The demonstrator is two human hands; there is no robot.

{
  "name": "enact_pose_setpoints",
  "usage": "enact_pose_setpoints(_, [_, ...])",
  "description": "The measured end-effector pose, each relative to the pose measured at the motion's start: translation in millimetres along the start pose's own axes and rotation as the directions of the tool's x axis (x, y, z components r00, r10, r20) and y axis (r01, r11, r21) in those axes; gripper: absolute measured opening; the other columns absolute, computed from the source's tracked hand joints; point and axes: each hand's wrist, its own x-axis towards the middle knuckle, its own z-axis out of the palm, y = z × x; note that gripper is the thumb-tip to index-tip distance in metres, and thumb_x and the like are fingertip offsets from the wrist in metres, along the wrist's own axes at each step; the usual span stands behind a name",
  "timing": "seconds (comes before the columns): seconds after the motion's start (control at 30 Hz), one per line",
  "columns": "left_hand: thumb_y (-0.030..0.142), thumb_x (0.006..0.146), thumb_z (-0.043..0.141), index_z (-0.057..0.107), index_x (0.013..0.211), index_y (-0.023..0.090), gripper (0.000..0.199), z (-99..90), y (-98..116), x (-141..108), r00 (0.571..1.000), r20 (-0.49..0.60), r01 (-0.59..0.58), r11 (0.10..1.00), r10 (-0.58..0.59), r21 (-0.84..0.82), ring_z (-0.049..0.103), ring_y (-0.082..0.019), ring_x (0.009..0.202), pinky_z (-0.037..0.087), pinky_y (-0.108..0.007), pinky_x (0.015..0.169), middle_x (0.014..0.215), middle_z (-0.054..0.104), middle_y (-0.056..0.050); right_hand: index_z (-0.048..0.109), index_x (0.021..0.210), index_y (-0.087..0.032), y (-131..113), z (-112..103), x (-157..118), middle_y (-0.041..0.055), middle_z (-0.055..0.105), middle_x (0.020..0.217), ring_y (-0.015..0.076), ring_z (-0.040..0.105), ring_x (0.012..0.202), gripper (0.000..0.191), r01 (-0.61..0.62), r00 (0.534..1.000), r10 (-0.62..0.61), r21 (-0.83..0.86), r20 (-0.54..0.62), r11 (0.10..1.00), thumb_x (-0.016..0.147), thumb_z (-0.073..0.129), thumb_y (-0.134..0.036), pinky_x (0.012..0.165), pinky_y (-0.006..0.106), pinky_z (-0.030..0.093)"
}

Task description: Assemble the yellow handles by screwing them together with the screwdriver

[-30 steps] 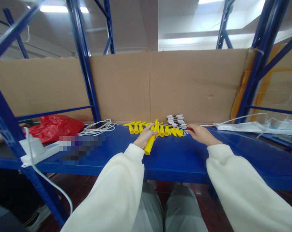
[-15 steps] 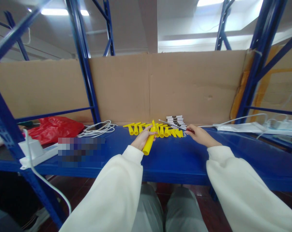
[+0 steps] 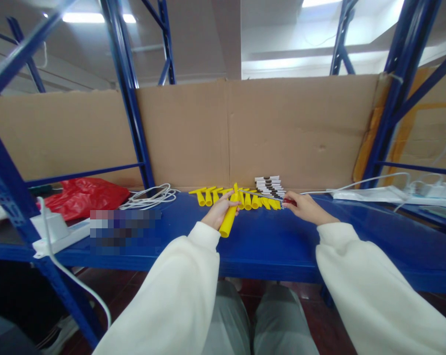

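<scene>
My left hand is wrapped round a yellow tube-like piece, its open round end tilted down toward me. In my right hand is a red-handled tool with a long thin shaft. The shaft reaches left to the upper part of the held yellow piece; whether it touches cannot be made out. Behind my hands lies a row of several similar yellow pieces. A stack of white and dark packets lies behind the right part of that row.
The blue shelf has a cardboard wall behind it. To the left are a coiled white cable, a red plastic bag and a white power strip. White cables and plugs lie at the right, near blue posts.
The tool's shaft has swung down, its tip now nearer the top of the held yellow piece. Both hands keep nearly the same place and grip.
</scene>
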Motion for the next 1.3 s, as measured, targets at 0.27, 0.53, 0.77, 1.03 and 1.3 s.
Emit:
enact_pose_setpoints(0.27, [-0.008, 0.079, 0.05, 0.032, 0.15, 0.023, 0.079, 2.2, 0.9, -2.7, 1.0, -0.008, -0.012, 1.0, 0.012, 0.017, 0.052, -0.008, 0.044, 0.044, -0.017, 0.042, 0.077, 0.06, 0.0, 0.059, 0.087, -0.023, -1.7, 0.0, 1.2, 0.0046, 0.07, 0.075, 0.0202, 0.064, 0.064, 0.011, -0.004, 1.0, 0.005, -0.021, 0.015, 1.0, 0.088, 0.051, -0.03, 0.063, 0.029, 0.041])
enact_pose_setpoints(0.53, [-0.007, 0.08, 0.051, 0.031, 0.151, 0.022, 0.08, 1.7, -0.9, -1.6, 1.0, -0.008, -0.019, 1.0, 0.019, 0.024, 0.052, -0.008, 0.044, 0.043, -0.017, 0.042, 0.079, 0.061, -0.001, 0.058, 0.086, -0.022, -1.0, 0.5, 1.1, 0.0046, 0.07, 0.074, 0.0192, 0.063, 0.062, 0.01, 0.028, 1.0, -0.028, -0.028, 0.0, 0.999, 0.089, 0.052, -0.029, 0.061, 0.028, 0.04])
enact_pose_setpoints(0.77, [-0.008, 0.08, 0.05, 0.03, 0.152, 0.021, 0.08, 0.9, -0.6, 0.3, 1.0, -0.005, -0.02, 1.0, 0.02, 0.023, 0.052, -0.008, 0.044, 0.043, -0.018, 0.042, 0.079, 0.062, -0.002, 0.058, 0.087, -0.022, 0.4, 0.5, 0.8, 0.0051, 0.072, 0.078, 0.0198, 0.065, 0.066, 0.009, 0.013, 1.0, -0.013, -0.025, 0.016, 1.0, 0.089, 0.052, -0.029, 0.063, 0.028, 0.041])
enact_pose_setpoints(1.03, [-0.007, 0.08, 0.051, 0.033, 0.151, 0.022, 0.079, 0.7, -0.7, -0.1, 1.0, -0.011, -0.021, 0.999, 0.021, 0.025, 0.052, -0.008, 0.044, 0.043, -0.018, 0.042, 0.078, 0.061, -0.001, 0.061, 0.09, -0.022, 4.2, 2.0, 0.6, 0.0046, 0.071, 0.075, 0.0194, 0.064, 0.064, 0.011, 0.028, 1.0, -0.029, -0.042, -0.011, 0.999, 0.09, 0.052, -0.03, 0.063, 0.027, 0.04])
enact_pose_setpoints(1.3, [-0.006, 0.08, 0.055, 0.033, 0.15, 0.022, 0.079, 0.7, -1.9, 0.8, 1.0, -0.013, -0.021, 1.0, 0.021, 0.022, 0.052, -0.008, 0.044, 0.044, -0.017, 0.042, 0.079, 0.062, -0.001, 0.061, 0.09, -0.022, 4.0, 3.0, 0.9, 0.0046, 0.07, 0.073, 0.0195, 0.063, 0.062, 0.012, 0.042, 0.999, -0.043, -0.032, -0.027, 0.999, 0.089, 0.052, -0.03, 0.062, 0.028, 0.04])
